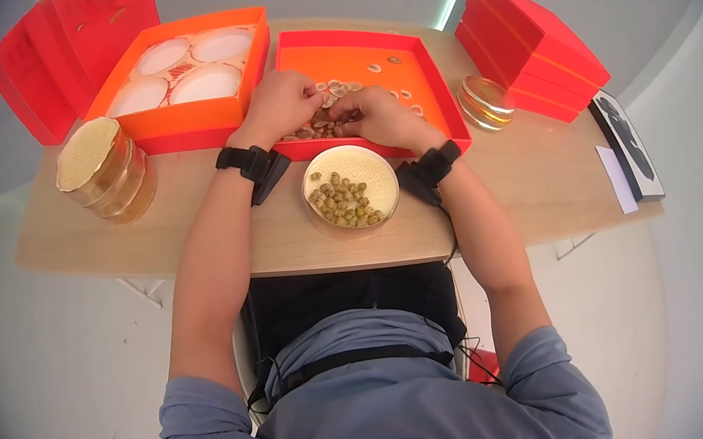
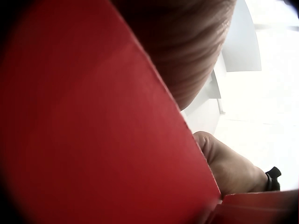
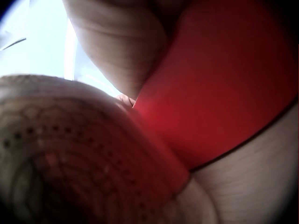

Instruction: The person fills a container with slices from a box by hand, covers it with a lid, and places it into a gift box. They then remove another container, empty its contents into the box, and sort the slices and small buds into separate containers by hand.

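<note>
Both hands work inside a shallow red box (image 1: 393,42) with an orange inner floor. There, a heap of small brown and pale pieces (image 1: 326,125) lies against the near wall. My left hand (image 1: 278,106) bends its fingers at the heap's left edge. My right hand (image 1: 386,114) reaches into the heap from the right with bent fingers. I cannot tell whether either hand pinches a piece. Pale oval slices (image 1: 374,68) are scattered across the far and right floor. In the left wrist view the red wall (image 2: 103,112) hides the left fingertips; the right hand (image 2: 233,165) shows beyond.
Right in front of the box stands a round tub (image 1: 361,163) with greenish-brown balls (image 1: 344,200). Stacked clear tubs (image 1: 113,178) and an orange box with round white wells (image 1: 164,57) are at left. A clear jar (image 1: 486,102) and red boxes (image 1: 526,48) stand right.
</note>
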`<state>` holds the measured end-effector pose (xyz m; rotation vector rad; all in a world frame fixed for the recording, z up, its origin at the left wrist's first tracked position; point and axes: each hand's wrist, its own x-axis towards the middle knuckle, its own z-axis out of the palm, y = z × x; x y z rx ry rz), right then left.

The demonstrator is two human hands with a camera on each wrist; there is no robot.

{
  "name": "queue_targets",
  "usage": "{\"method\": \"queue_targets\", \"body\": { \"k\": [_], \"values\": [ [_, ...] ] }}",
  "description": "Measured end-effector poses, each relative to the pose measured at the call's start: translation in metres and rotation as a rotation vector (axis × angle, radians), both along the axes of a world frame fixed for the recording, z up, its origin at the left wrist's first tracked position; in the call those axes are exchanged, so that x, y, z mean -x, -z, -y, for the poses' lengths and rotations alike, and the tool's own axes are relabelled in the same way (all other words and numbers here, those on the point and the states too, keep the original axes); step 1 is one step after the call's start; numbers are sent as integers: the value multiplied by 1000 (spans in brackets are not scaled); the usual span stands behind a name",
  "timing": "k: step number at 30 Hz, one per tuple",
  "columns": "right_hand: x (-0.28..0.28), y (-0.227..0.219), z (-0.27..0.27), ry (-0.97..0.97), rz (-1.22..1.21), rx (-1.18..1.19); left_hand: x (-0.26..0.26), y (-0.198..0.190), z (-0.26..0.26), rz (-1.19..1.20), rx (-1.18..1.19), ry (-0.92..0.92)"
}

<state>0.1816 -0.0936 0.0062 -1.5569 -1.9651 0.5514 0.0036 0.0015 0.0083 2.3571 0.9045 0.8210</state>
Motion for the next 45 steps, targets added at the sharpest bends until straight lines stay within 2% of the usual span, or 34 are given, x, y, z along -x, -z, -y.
{"method": "queue_targets", "body": {
  "k": [3, 6, 8, 12, 15, 18, 22, 24, 30, 33, 36, 39, 42, 45],
  "values": [
    [1, -5, 0, -24, 15, 68, -1, 3, -3, -1, -82, -4],
    [-1, 3, -1, -30, 21, -85, -1, 6, -5, 9, -147, -3],
    [-2, 3, 0, -16, -37, -59, -1, 6, -5, 19, -173, -1],
    [-9, 9, 0, 5, -206, -41, 0, 3, -3, -7, -104, 3],
    [-7, -4, 6, 88, -96, -41, -1, 4, -4, -5, -130, 10],
    [-4, -11, 15, 120, -230, -94, -1, 7, -7, 6, -159, 21],
    [6, -41, 39, 3, -328, 85, 0, 2, -3, -45, -112, 6],
    [7, -43, 44, -116, -402, 121, 0, -1, -2, -67, -83, -1],
    [27, -37, 49, -241, -398, 195, 1, 3, -5, -57, -87, 9],
    [14, -31, 41, -210, -297, 126, 0, 5, -8, -35, -94, 24],
    [1, -30, 35, -102, -430, 122, 0, 3, -5, -39, -87, 16],
    [-5, -30, 32, 120, -309, 42, 0, 0, -3, -36, -51, 8],
    [-27, -21, 20, 170, -365, 161, 1, -4, 0, -26, -13, 11],
    [-42, -8, 11, 182, -359, 99, 3, -6, 1, -7, -3, 44]
  ]
}}
